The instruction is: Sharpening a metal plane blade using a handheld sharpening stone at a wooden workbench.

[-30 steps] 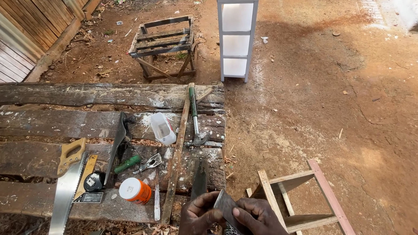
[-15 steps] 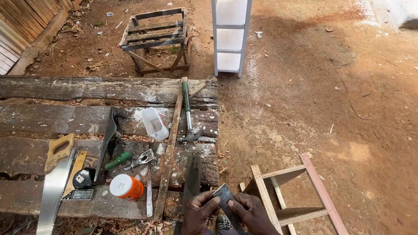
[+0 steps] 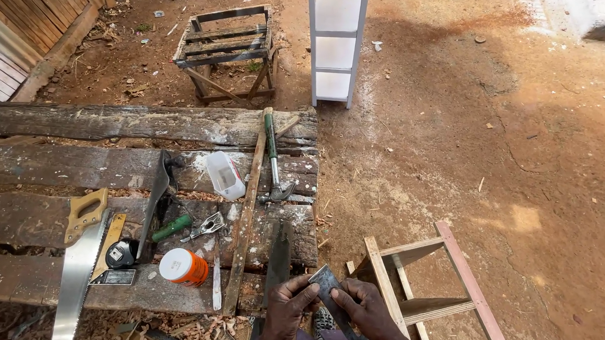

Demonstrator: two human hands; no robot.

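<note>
Both my hands are low in the middle of the head view, closed together on a flat grey metal blade (image 3: pixel 326 282). My left hand (image 3: pixel 286 313) grips its left side with the thumb on the upper edge. My right hand (image 3: pixel 369 314) holds the lower right part. The blade tilts up to the left, just off the right end of a rough plank workbench (image 3: pixel 144 129). A dark flat file (image 3: pixel 278 259) lies on the bench right above my left hand.
On the bench lie a handsaw (image 3: pixel 75 265), a claw hammer (image 3: pixel 273 158), a long wooden strip (image 3: pixel 246 206), an orange-and-white tub (image 3: pixel 182 266), a clear plastic box (image 3: pixel 224 175) and a green-handled tool (image 3: pixel 171 228). A small wooden frame (image 3: pixel 423 280) stands at right. A white shelf unit (image 3: pixel 338 42) and a wooden stool frame (image 3: pixel 226 54) stand on the dirt beyond.
The view has shifted slightly, so the bench and tools sit a little further left and lower. My hands stay together on the blade, turning it a little.
</note>
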